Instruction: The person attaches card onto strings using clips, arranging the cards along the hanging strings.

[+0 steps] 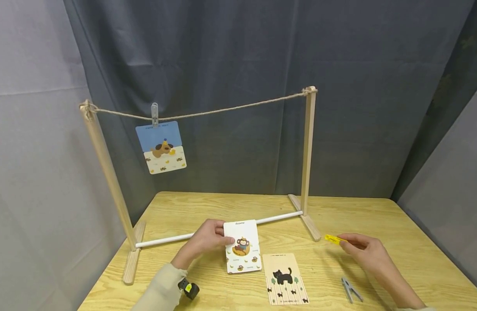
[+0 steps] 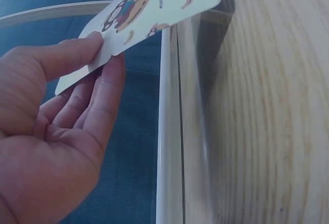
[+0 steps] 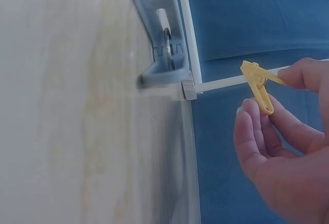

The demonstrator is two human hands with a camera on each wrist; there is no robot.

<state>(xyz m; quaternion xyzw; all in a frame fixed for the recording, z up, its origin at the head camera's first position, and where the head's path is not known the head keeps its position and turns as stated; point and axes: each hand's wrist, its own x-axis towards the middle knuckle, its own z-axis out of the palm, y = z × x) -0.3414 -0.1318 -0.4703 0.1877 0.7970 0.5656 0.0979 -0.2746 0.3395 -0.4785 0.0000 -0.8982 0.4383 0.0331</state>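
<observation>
The left hand (image 1: 205, 239) held the monkey card (image 1: 243, 246) by its upper left corner — thumb on the printed face, fingers (image 2: 105, 108) curled behind it, as the left wrist view showed. The card stood lifted off the table (image 1: 397, 224), long axis running away from the person, its top edge near the white rod (image 1: 164, 239) at the foot of the wooden frame (image 1: 308, 147).

The right hand (image 1: 364, 250) lay well to the right of that card, with the frame's right foot between them. Its grip was pinched on the yellow clothespin (image 1: 333, 239), held at one end between thumb and forefinger; the free end pointed left, toward the card, so the peg's long axis lay roughly across the table. Whether the peg's own mouth was pressed apart could not be told from these views.

So the 2 pieces were in separate hands, at about the same height above the table, the peg to the right of the card's top edge. The string (image 1: 222, 111) stretched high above both, sagging between the 2 posts, and 1 blue dog card (image 1: 161, 147) hung from it near the left post by a grey clip (image 1: 154, 114).

On the table lay a cat card (image 1: 285, 278) just right of the monkey card, and a grey clothespin (image 1: 351, 289) near the right wrist.
</observation>
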